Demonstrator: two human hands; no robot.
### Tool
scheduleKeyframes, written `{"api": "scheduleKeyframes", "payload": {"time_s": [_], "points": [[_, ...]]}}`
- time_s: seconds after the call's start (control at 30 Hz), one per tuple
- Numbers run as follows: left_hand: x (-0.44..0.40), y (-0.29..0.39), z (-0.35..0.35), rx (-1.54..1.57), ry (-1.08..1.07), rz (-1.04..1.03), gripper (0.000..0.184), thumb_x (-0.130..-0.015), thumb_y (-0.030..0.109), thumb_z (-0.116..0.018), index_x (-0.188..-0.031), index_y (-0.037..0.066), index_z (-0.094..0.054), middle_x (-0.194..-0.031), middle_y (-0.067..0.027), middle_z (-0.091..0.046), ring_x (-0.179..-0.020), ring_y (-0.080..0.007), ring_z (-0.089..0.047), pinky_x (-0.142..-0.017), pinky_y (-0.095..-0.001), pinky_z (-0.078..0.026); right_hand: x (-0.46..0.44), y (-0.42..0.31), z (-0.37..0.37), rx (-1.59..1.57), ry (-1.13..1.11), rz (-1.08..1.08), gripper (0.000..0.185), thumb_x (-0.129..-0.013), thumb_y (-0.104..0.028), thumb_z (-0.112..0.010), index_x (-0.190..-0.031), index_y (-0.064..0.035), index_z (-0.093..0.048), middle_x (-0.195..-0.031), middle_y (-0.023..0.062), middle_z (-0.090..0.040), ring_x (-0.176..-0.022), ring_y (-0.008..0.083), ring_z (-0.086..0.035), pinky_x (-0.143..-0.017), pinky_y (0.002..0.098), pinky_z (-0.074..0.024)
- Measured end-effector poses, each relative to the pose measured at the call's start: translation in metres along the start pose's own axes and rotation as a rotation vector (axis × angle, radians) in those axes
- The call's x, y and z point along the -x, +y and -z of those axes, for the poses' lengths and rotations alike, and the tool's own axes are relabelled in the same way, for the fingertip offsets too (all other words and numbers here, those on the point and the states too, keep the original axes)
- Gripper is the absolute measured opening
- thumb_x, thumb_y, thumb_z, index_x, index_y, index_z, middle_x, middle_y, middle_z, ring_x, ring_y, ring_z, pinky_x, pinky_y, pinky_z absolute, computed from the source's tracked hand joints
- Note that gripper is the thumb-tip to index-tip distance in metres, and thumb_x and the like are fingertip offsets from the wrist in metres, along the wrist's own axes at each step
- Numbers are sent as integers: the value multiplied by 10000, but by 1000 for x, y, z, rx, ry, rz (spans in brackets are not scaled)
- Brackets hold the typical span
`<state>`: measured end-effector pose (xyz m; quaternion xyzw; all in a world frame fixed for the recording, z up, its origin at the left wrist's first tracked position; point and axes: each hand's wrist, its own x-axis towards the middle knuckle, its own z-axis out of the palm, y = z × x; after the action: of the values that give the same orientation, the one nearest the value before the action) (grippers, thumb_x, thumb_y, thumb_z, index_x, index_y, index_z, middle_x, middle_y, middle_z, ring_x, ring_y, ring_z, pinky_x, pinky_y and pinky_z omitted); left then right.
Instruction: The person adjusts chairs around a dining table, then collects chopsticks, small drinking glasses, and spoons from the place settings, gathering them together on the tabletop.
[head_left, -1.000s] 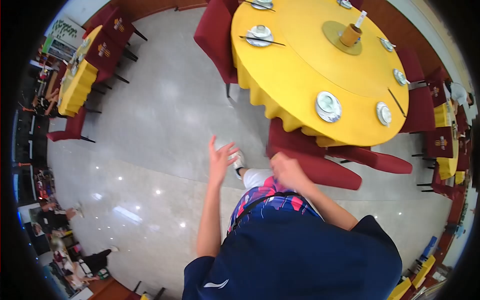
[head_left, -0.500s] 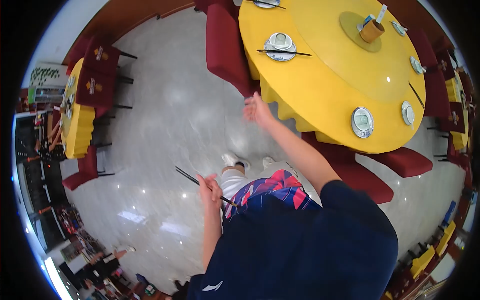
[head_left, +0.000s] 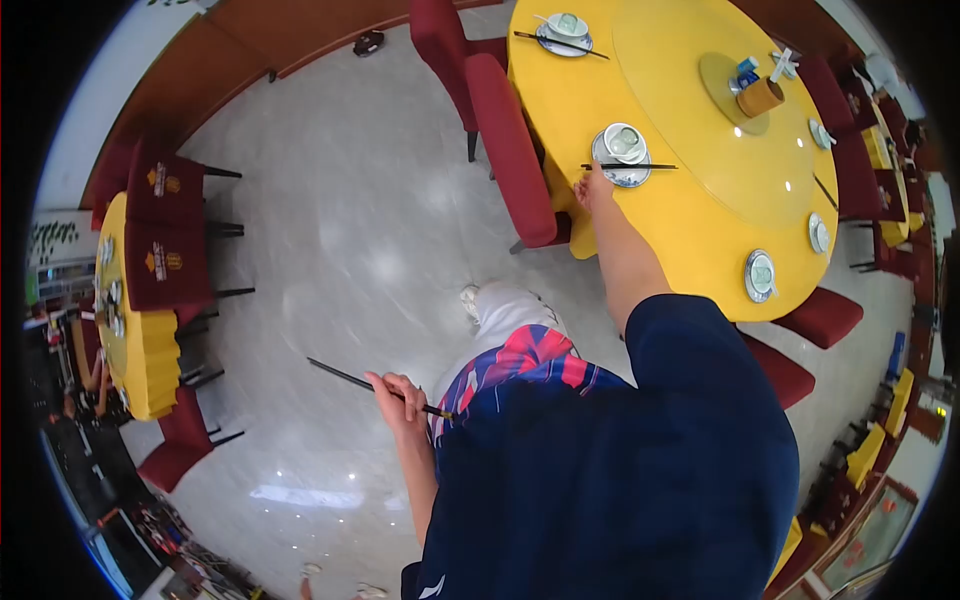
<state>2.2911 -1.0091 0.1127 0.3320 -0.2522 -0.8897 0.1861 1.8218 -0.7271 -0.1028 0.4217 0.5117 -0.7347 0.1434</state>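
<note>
My left hand (head_left: 400,400) is wrapped round a pair of black chopsticks (head_left: 340,374), held low over the floor in front of my body. Stretched out to the table's edge, my right hand (head_left: 594,190) closes its fingers at the near end of another pair of black chopsticks (head_left: 655,167). Those chopsticks lie across a blue-patterned plate (head_left: 630,180). On that plate a small white bowl (head_left: 611,141) holds a clear glass (head_left: 625,141). My fingertips are partly hidden against the plate's rim.
The round table has a yellow cloth (head_left: 690,240) and a turntable carrying a brown cup (head_left: 760,97). Further place settings (head_left: 760,275) ring it. Red chairs (head_left: 510,150) stand close to its edge. Another yellow table (head_left: 150,350) with red chairs is at the left.
My right hand has moved from beside the table up to the chopsticks on the plate. The view has shifted as I step closer. My left hand still holds its chopsticks.
</note>
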Motion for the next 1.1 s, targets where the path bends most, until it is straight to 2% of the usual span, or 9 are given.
{"api": "scheduleKeyframes", "payload": {"time_s": [0.4, 0.57, 0.6, 0.67, 0.83, 0.87, 0.93, 1.03, 1.1], "points": [[-280, 180, -63, -509, 36, -131, 554, -1031, 456, -384, -686, 50, -534, -461, -31, -439, -301, -85, -257, -332, -215, -200, -9, 12, -32, -172, 293, 104, 326, -940, -407, -456, -960, -82, -475, -825, 150, -541, -641, 301, -572, -541, 416, -468], [-388, 233, -123, -447, -6, -88, 500, -1030, 431, -400, -717, 72, -553, -487, -8, -429, -301, -72, -237, -318, -222, -159, 48, 23, 36, -245, 748, 346, 332, -999, -381, -385, -778, -142, -450, -551, 40, -458, -397, 172, -433, -343, 308, -326], [-411, 241, -121, -429, -129, -27, 429, -1038, 405, -388, -881, 60, -588, -525, -3, -453, -303, -63, -239, -315, -211, -155, 75, 12, 35, -264, 861, 391, 375, -1002, -394, -356, -726, -145, -404, -512, 33, -403, -390, 177, -421, -345, 316, -326], [-444, 244, -154, -483, -174, 103, 397, -1044, 397, -369, -1019, 54, -569, -561, -18, -499, -307, -60, -248, -317, -210, -168, 127, -16, 17, -512, 760, 586, 306, -1001, -376, -392, -798, -147, -402, -532, 14, -358, -399, 150, -355, -351, 283, -277], [-522, 228, -232, -550, -475, 330, 616, -1007, 477, -419, -1467, 76, -334, -754, -7, -560, -334, -25, -268, -321, -189, -171, 226, -84, -246, -129, 436, 763, 310, -1036, -295, -380, -780, -130, -442, -653, -18, -433, -549, 79, -398, -481, 252, -334], [-540, 223, -252, -559, -495, 344, 616, -1007, 477, -419, -1467, 76, -334, -754, -7, -560, -334, -25, -268, -321, -189, -171, 243, -79, -303, -155, 141, 681, 293, -1024, -282, -419, -808, -97, -489, -690, 8, -480, -587, 107, -429, -533, 274, -370], [-577, 214, -290, -286, -755, 434, 774, -939, 568, -498, -1467, 32, -315, -806, -7, -567, -351, -20, -282, -328, -181, -189, 244, -37, -394, 419, -8, 1068, 226, -977, -211, -460, -906, -23, -563, -776, 105, -543, -653, 248, -534, -590, 366, -431], [-631, 221, -332, -484, -913, 419, 920, -864, 639, -555, -1476, 3, -291, -804, -5, -551, -369, -18, -301, -334, -178, -193, 265, -25, -495, 636, -499, 777, 217, -948, -236, -519, -853, -49, -573, -627, 195, -527, -606, 372, -560, -575, 430, -431], [-664, 233, -343, -575, -868, 367, 669, -927, 575, -523, -1289, 13, -510, -765, 4, -507, -379, -34, -296, -342, -187, -212, 254, -31, -537, 622, -544, 780, 244, -957, -249, -504, -836, -49, -573, -604, 180, -536, -585, 378, -569, -549, 454, -425]]}}
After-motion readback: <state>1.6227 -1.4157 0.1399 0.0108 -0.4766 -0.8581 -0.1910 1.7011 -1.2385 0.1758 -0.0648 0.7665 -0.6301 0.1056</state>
